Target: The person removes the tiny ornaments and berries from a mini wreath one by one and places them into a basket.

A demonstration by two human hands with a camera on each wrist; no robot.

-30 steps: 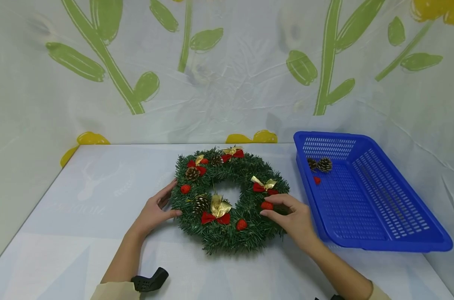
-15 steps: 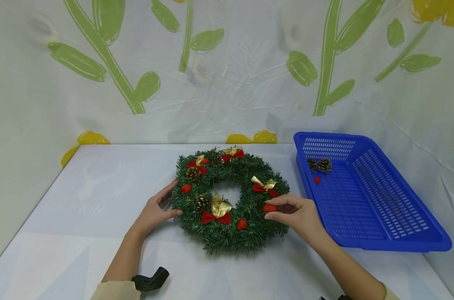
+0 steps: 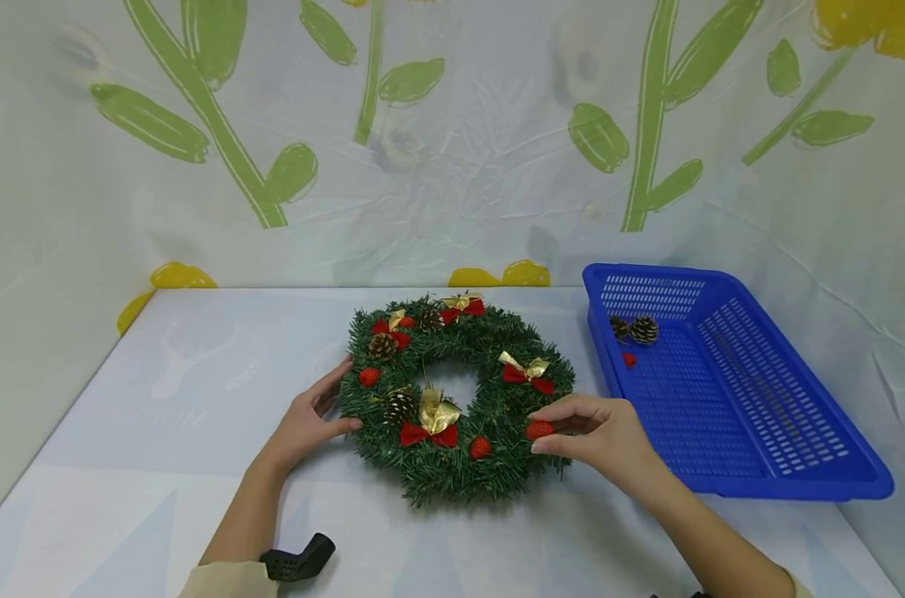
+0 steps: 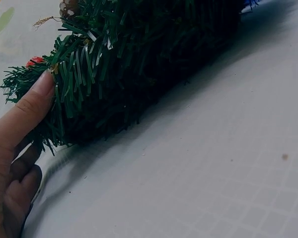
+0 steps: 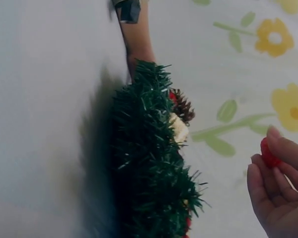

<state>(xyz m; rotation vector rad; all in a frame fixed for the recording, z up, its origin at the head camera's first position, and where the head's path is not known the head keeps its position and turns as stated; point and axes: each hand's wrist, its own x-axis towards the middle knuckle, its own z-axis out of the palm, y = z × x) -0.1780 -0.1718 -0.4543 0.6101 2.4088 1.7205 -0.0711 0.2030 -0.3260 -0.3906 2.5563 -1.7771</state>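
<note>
Wreath (image 3: 460, 394) lies flat mid-table. Left hand (image 3: 306, 419) at its 9 o'clock edge, fingers straight, thumb pressing the needles. Right hand (image 3: 598, 436) at 4 o'clock, thumb and fingertips pinching a red berry (image 3: 539, 429). Blue basket (image 3: 766, 482) at 3 o'clock holds pine cones (image 3: 635, 329).

Cream sleeves (image 3: 228, 583), black wrist mount (image 3: 297, 561), bare hands.
</note>
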